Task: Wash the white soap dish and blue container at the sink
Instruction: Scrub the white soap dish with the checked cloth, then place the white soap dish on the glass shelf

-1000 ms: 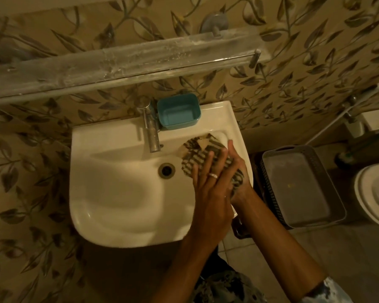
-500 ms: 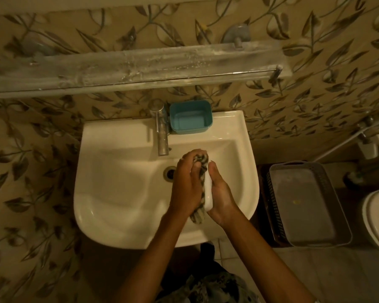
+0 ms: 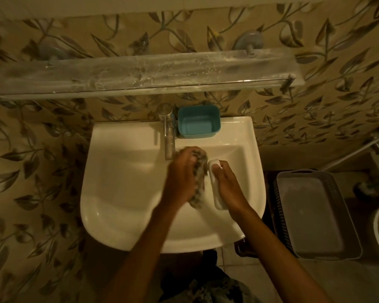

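L hand (image 3: 181,178) curled round crumpled striped cloth (image 3: 198,184), motion-blurred; R hand (image 3: 230,189) grips white oblong plastic soap dish (image 3: 216,197) held on edge; cloth just beside dish, contact unclear; both over basin of white ceramic sink (image 3: 123,224), near chrome tap (image 3: 168,136); blue rectangular plastic container (image 3: 198,122) upright on sink's back rim, just right of tap.

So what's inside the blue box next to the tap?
Only its bare blue bottom shows; the blue container on the sink ledge looks empty. Its near wall covers a thin strip inside, and dim light could hide water.
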{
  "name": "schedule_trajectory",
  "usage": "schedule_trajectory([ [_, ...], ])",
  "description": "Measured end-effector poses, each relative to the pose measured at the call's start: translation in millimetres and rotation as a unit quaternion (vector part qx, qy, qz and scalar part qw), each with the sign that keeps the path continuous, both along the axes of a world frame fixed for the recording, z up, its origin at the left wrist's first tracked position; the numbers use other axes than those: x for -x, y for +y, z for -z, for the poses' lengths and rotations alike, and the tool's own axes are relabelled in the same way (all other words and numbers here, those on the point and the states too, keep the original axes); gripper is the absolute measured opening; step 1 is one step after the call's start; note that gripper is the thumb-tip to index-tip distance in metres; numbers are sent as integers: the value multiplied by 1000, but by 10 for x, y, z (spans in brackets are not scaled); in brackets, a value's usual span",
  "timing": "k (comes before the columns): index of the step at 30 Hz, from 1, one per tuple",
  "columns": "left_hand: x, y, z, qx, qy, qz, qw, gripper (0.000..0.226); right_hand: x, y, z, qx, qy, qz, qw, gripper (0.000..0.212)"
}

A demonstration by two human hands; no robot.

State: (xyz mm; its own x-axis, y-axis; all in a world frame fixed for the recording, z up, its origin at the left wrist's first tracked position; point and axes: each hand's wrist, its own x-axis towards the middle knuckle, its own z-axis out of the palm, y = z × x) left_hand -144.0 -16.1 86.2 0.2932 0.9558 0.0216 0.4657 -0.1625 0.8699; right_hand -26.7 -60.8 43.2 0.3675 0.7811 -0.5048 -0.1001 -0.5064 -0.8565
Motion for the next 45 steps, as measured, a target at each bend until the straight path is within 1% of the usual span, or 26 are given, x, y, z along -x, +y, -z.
schedule_trajectory([
  [2, 359, 262, -53, -20, -2, -22, 1000, 33, -92, -69, 86, 16, 58, 22, 998, 51],
  [3, 571, 393, -57, -20, 2, -67, 998, 30, -149, -123, 146, 17, 98, 56, 993, 54],
  [4, 778, 528, -70, 0, 0, -139, 990, 27, -200, -160, 151, 27, 126, 79, 989, 55],
  [6, 1105, 841, -23, 51, 23, -293, 954, 28, -279, -214, 199, 35, 162, 109, 980, 50],
  [7, 1200, 1011, 26, 90, 24, -336, 937, 31, -282, -241, 204, 44, 180, 115, 976, 46],
  [8, 1244, 1172, 63, 136, -6, -359, 923, 34, -263, -279, 180, 58, 204, 116, 970, 43],
  [11, 1125, 1569, 141, 234, -154, -389, 878, 39, -218, -344, 200, 50, 228, 98, 967, 39],
  [13, 994, 1738, 170, 273, -252, -342, 863, 42, -177, -327, 208, 22, 223, 95, 970, 34],
  [14, 926, 1778, 184, 284, -282, -315, 860, 43, -151, -309, 179, 12, 231, 94, 968, 34],
  [15, 873, 1795, 208, 289, -288, -295, 864, 42, -129, -286, 168, 4, 235, 87, 968, 34],
  [16, 829, 1796, 229, 284, -268, -288, 875, 41, -109, -257, 135, -6, 238, 77, 968, 36],
  [17, 797, 1780, 262, 263, -222, -295, 891, 41, -94, -230, 109, -17, 234, 63, 970, 37],
  [18, 775, 1738, 296, 235, -174, -305, 907, 42, -80, -204, 83, -30, 225, 46, 973, 37],
  [19, 754, 1657, 312, 221, -147, -314, 912, 44, -66, -170, 57, -41, 212, 27, 976, 36],
  [21, 717, 1393, 307, 235, -176, -320, 901, 42, -12, -94, -34, -45, 162, 2, 986, 42],
  [23, 711, 1071, 303, 240, -208, -283, 905, 29, 57, -20, -119, -36, 96, -19, 995, 58],
  [25, 719, 746, 249, 246, -208, -191, 927, 19, 144, 82, -206, -42, 23, -67, 997, 56],
  [26, 719, 605, 203, 257, -208, -133, 934, 18, 181, 139, -241, -51, -20, -101, 993, 55],
  [28, 762, 397, 104, 273, -209, -16, 939, 27, 287, 260, -341, -82, -110, -177, 975, 62],
  [30, 823, 282, -7, 259, -214, 45, 941, 42, 396, 369, -482, -124, -194, -238, 944, 69],
  [34, 1032, 260, -263, 182, -235, 42, 954, 64, 500, 531, -833, -186, -294, -324, 880, 78],
  [36, 1130, 306, -385, 150, -234, 41, 960, 71, 523, 585, -1036, -207, -321, -359, 852, 82],
  [38, 1201, 344, -504, 118, -243, 42, 962, 73, 556, 626, -1249, -229, -335, -374, 834, 85],
  [40, 1251, 400, -622, 87, -269, 33, 959, 71, 582, 675, -1441, -256, -349, -370, 822, 87],
  [42, 1293, 478, -734, 57, -298, 18, 953, 69, 573, 726, -1594, -273, -362, -350, 820, 92],
  [45, 1359, 627, -884, 5, -316, -15, 949, 71, 525, 799, -1771, -284, -359, -281, 843, 101],
])
